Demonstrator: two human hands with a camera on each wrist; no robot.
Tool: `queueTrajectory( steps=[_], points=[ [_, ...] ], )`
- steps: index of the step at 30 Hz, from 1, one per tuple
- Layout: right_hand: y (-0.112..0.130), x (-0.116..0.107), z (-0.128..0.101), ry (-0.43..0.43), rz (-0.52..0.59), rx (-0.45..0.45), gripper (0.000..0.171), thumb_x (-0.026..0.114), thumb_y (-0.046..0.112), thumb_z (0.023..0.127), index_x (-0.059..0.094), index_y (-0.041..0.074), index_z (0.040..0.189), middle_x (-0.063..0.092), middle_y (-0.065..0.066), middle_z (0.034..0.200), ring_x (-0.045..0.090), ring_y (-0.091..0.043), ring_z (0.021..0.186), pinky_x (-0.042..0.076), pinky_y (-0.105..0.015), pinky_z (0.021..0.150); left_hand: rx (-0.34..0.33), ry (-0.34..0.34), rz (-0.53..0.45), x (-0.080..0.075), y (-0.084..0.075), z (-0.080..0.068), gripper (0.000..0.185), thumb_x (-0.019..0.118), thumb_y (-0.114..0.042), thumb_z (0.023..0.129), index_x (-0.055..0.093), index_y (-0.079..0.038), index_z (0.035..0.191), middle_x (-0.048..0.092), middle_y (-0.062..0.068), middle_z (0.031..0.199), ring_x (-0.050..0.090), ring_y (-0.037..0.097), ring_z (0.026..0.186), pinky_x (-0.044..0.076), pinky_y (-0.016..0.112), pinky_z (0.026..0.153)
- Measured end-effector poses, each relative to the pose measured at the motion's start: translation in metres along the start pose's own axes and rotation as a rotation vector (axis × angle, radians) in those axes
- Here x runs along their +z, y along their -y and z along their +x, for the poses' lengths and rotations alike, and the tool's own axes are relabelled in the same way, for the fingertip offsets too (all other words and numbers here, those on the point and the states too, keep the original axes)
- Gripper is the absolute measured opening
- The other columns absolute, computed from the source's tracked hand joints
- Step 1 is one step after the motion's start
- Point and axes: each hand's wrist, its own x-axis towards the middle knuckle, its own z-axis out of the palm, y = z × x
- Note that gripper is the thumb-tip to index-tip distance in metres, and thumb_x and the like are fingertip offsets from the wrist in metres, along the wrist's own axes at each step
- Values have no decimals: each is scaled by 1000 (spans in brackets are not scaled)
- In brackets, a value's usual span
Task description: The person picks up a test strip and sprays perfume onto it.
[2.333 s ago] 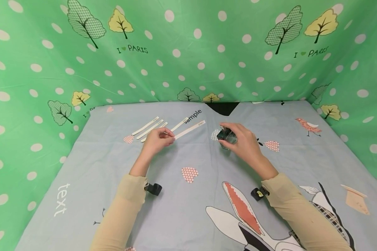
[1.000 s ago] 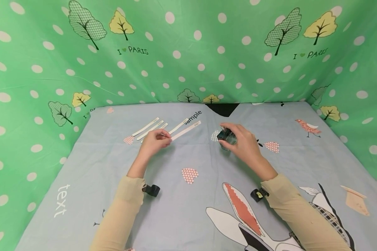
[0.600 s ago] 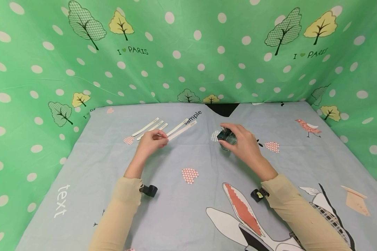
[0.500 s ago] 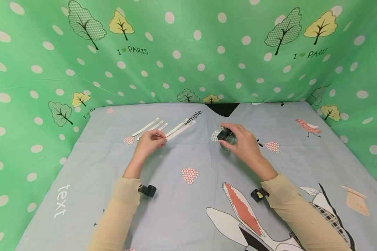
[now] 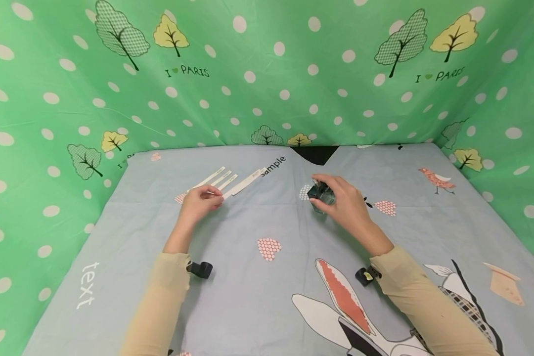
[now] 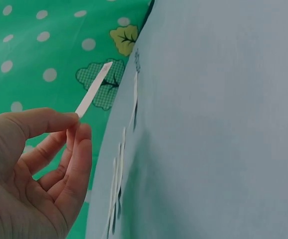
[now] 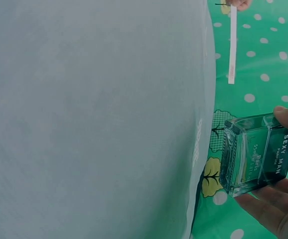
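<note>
A grey-blue printed cloth (image 5: pixel 267 296) covers the table. On it the right hand (image 5: pixel 344 200) grips a green glass perfume bottle (image 5: pixel 321 194); the left hand (image 5: pixel 196 203) pinches a white paper strip (image 5: pixel 242 181) above other strips (image 5: pixel 217 177), before the green dotted backdrop (image 5: pixel 267 74).

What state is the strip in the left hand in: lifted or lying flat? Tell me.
Lifted: the left hand pinches the paper strip above the cloth, apart from it.

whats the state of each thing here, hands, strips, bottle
left hand: pinches one paper strip, lifted off the cloth
other paper strips: lying flat on the cloth
right hand: grips the perfume bottle
perfume bottle: held upright, resting on the cloth
</note>
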Motion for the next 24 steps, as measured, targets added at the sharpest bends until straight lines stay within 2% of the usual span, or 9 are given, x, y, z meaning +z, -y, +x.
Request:
queueTrajectory(
  steps=[13, 20, 24],
  points=[
    [-1, 0, -1, 7, 0, 9, 56, 84, 30, 81, 61, 19, 131, 70, -15, 117, 69, -34, 105, 60, -50, 80, -37, 4, -52, -13, 15, 3, 21, 69, -11, 90, 65, 5, 104, 73, 3, 86, 64, -4, 69, 59, 18, 70],
    [-1, 1, -1, 13, -2, 10, 56, 84, 30, 81, 61, 19, 131, 70, -15, 118, 69, -33, 106, 60, -50, 80, -71, 3, -100, -15, 23, 7, 23, 69, -9, 90, 64, 7, 106, 69, -8, 73, 65, -2, 67, 59, 17, 67],
    [-1, 1, 0, 15, -2, 9, 57, 84, 30, 81, 61, 19, 131, 70, -15, 118, 69, -34, 106, 60, -50, 80, -93, 7, -133, -17, 25, 7, 26, 69, -8, 90, 62, 9, 108, 67, -10, 70, 65, -1, 66, 58, 16, 66]
  ],
)
